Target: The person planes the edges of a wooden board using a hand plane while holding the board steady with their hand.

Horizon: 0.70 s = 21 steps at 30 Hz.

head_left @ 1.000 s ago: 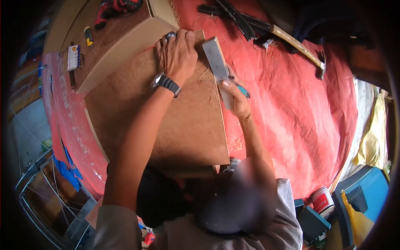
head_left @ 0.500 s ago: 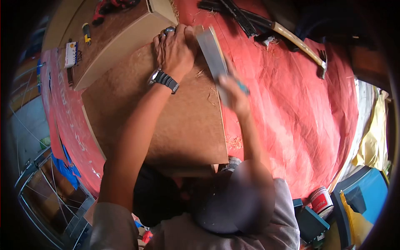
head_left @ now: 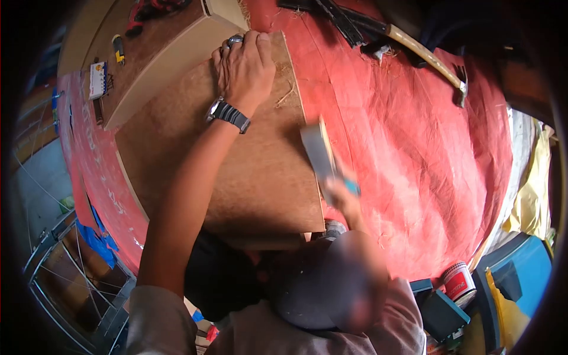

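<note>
A brown wooden panel (head_left: 254, 171) lies across the middle. My left hand (head_left: 245, 71), with a ring and a wristwatch (head_left: 228, 114), is on its far part; the fingers are close together and bent over the far edge. My right hand (head_left: 343, 198), blurred by motion, is closed round the near part of a long flat grey tool (head_left: 318, 151) with a teal part. The tool lies along the panel's right edge, around its lower half. Thin shavings (head_left: 286, 96) rest on the panel near that edge.
Beyond the panel stands a wooden piece (head_left: 171, 65) with a yellow cutter (head_left: 119, 50), a small white box (head_left: 97, 80) and a red tool. A hammer (head_left: 423, 53) lies on the red sheet (head_left: 408, 165) near black rails. A can (head_left: 458, 282) and blue case are lower right.
My right hand and the grey tool have moved toward me along the panel's right edge. My left hand stays on the far part of the panel.
</note>
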Each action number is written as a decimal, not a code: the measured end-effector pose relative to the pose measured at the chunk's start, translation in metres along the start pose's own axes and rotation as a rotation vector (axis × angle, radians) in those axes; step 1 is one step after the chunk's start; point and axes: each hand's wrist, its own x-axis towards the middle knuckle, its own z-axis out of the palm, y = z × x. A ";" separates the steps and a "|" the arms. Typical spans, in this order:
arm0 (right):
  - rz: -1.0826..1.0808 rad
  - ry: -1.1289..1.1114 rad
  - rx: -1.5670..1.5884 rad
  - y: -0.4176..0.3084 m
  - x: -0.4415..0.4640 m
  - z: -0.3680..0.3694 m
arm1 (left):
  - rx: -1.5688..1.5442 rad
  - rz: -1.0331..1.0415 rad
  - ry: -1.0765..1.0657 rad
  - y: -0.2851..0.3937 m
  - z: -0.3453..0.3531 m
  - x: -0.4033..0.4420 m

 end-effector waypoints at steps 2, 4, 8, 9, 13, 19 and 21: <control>-0.068 -0.061 0.061 -0.028 0.072 0.018 | -0.078 -0.001 0.056 0.002 0.001 0.001; -0.088 -0.091 0.084 -0.040 0.088 0.025 | -0.062 0.046 0.064 -0.003 0.004 -0.003; 0.006 0.002 0.078 -0.016 0.037 0.014 | -0.011 0.041 0.015 -0.005 0.003 0.001; 0.040 0.048 0.087 0.002 0.013 0.003 | 0.033 0.047 -0.003 -0.002 -0.002 0.003; 0.109 0.027 0.092 -0.007 -0.049 0.006 | 0.009 -0.024 -0.036 0.003 -0.006 -0.001; 0.044 -0.134 0.113 -0.038 0.110 0.017 | -0.054 -0.058 -0.011 0.002 -0.004 0.001; 0.082 -0.074 0.088 -0.040 0.100 0.019 | -0.062 -0.045 0.008 0.001 -0.001 0.000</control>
